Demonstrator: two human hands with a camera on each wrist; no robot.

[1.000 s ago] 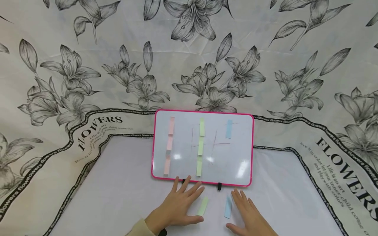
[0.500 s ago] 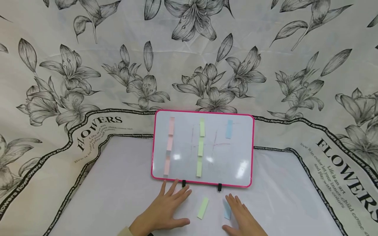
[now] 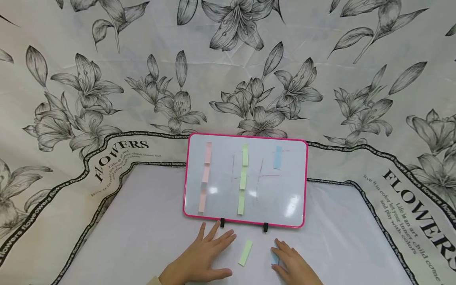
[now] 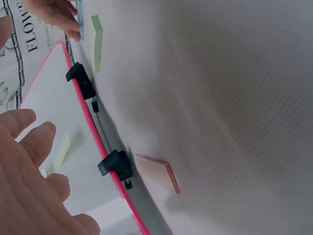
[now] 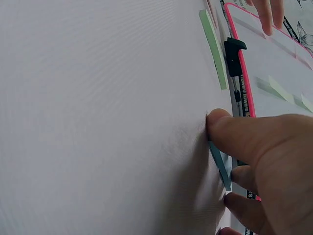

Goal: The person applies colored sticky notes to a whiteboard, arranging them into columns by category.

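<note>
My right hand (image 3: 293, 263) pinches a small pad of blue sticky notes (image 5: 220, 165) on the table; thumb and fingertips lie against its sides. A pad of green sticky notes (image 3: 245, 253) lies between my hands. With fingers spread, my left hand (image 3: 201, 257) hovers before the whiteboard (image 3: 221, 206), holding nothing. Below it, a pink sticky-note pad (image 4: 157, 171) shows in the left wrist view, hidden by the hand from the head view. Stuck on the board are a column of pink notes (image 3: 206, 174), a column of green notes (image 3: 242, 178) and one blue note (image 3: 277, 157) at upper right.
The pink-framed board leans back on black clip feet (image 3: 265, 227) at its lower edge. Faint red marker lines (image 3: 259, 178) cross its surface. A white cloth (image 3: 135, 221) covers the table, and a flower-print sheet (image 3: 160, 71) hangs behind.
My left hand has drawn back from the board's lower edge toward the left. My right hand has moved left onto the blue pad, its fingers closing from straight to a pinch.
</note>
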